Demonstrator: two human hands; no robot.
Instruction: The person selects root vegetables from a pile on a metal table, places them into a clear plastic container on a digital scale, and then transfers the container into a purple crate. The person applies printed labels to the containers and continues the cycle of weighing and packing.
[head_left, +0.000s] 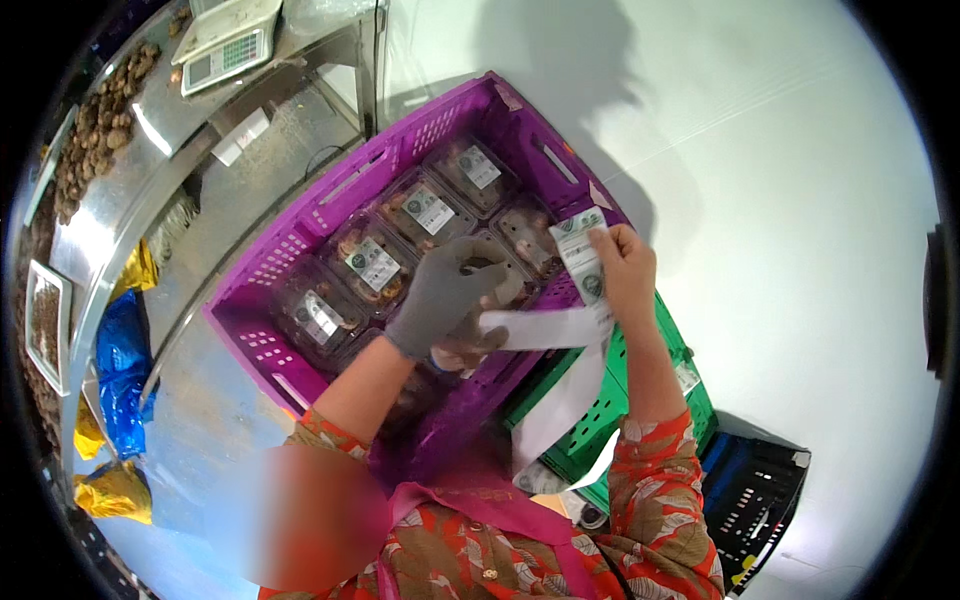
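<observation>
My left hand (450, 296), in a grey glove, is over the purple plastic crate (442, 442) with its fingers on one end of a paper label strip (547, 330). My bare right hand (628, 270) pinches the printed part of the same strip above the crate's right side. From there the strip loops and hangs down over a green crate. Inside the purple crate sit several clear plastic clamshell boxes (373, 262) with brownish produce. Labels (427, 210) are stuck on the lids along the left row. My left hand partly hides the boxes beneath it.
A green plastic crate (664, 337) stands to the right, with a black crate (757, 480) beyond it. On the metal table (90, 240) at left are a digital scale (229, 60) and a heap of brown produce (101, 127). Blue (120, 375) and yellow bags (116, 491) are below.
</observation>
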